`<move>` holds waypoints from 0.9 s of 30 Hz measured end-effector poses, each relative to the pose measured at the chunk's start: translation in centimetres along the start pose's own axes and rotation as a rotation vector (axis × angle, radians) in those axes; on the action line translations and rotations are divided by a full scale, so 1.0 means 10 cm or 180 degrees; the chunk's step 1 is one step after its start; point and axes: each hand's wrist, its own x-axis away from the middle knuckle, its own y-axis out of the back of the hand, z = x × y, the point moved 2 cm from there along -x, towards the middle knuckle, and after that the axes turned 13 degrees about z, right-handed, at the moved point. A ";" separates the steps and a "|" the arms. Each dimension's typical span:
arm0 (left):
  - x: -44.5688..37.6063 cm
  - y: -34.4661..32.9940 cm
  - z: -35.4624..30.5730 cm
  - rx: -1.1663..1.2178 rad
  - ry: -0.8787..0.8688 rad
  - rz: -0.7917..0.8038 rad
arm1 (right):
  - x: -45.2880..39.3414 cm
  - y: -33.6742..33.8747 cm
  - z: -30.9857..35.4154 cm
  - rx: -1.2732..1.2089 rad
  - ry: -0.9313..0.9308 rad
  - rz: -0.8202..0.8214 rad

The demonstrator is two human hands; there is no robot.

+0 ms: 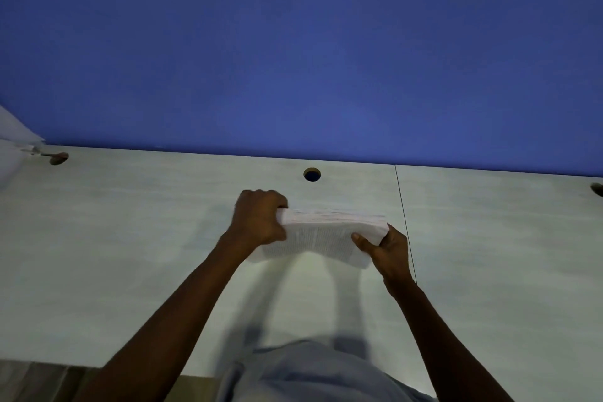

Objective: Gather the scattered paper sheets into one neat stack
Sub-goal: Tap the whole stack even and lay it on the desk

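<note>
White paper sheets [321,235] form one stack above the pale desk [130,222]; left hand [257,219] and right hand [390,248] grip its ends.

A pale, faintly wood-grained desk [130,238] runs the width of the frame against a flat blue wall [293,42] in dim, cool light. A thin dark seam [404,222] divides the desktop into two panels. Round cable holes [312,174] sit along the back edge, one at centre, others near either side. Soft shadows fall across the near surface.
</note>
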 end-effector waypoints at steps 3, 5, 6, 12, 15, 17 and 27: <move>-0.28 -0.06 -0.48 -0.0305 -0.0371 0.0530 | 0.00 -0.03 -0.07 0.0127 0.0031 -0.0080; -0.39 -0.12 -0.74 -0.0314 -0.0515 0.0636 | 0.02 -0.06 -0.15 0.0312 -0.0101 -0.0351; -0.44 -0.14 -0.78 -0.0271 -0.0534 0.0628 | 0.04 -0.06 -0.20 0.0327 -0.0302 -0.0563; -0.40 0.39 -0.41 0.0987 -0.0517 0.0325 | 0.18 -0.14 -0.16 -0.1244 -0.0956 -0.0088; -0.18 0.52 -0.20 0.2314 -0.0675 0.0412 | 0.03 -0.17 0.34 -0.1046 -0.0226 0.0443; -0.06 0.43 -0.15 0.3045 -0.0610 -0.0028 | -0.08 -0.18 0.76 -0.0851 0.0051 0.0271; 0.25 -0.25 -0.16 0.3974 0.0208 -0.0879 | 0.07 -0.32 0.58 -0.0025 0.0162 -0.0020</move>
